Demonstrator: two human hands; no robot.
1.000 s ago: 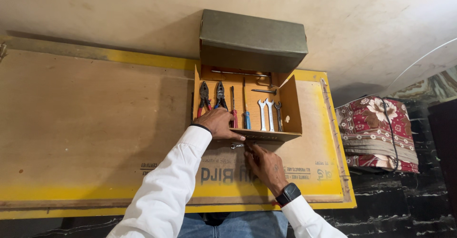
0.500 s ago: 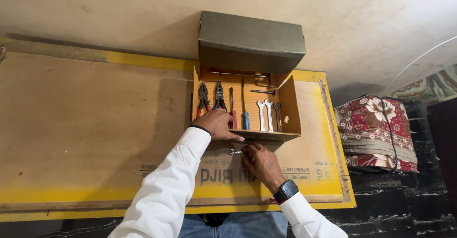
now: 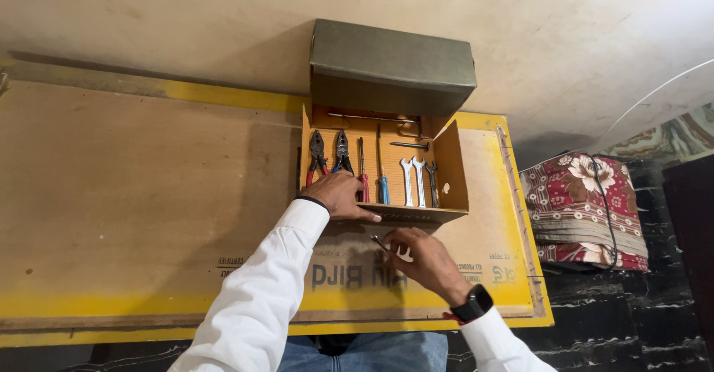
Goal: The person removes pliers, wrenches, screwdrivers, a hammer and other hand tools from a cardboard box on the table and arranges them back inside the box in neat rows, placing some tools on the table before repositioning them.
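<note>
Two hands are at work at the near edge of the open cardboard box (image 3: 387,165) lying on the yellow-bordered plywood surface (image 3: 149,193). My left hand (image 3: 338,195) rests on the box's near left corner, fingers curled loosely over the rim and gripping nothing but the cardboard, just beside the red-handled pliers (image 3: 317,160). My right hand (image 3: 422,257) has drawn back a little toward me since a moment ago: half a second back it sat right under the box's front wall, and now it lies clear of it on the surface, closed around a small metal tool (image 3: 388,246) whose dark tip pokes out to the left between my fingers. I cannot tell what kind of tool it is, as most of it is hidden in my grip. That small shift suggests, as I judge it, that the tool is out of the box and in my hand rather than among the row inside. In the box lie a second pair of pliers (image 3: 342,153), a red screwdriver (image 3: 363,172), a blue screwdriver (image 3: 382,171) and three spanners (image 3: 419,180), lined up side by side. At the far right a floral cushion (image 3: 580,208) sits apart.
</note>
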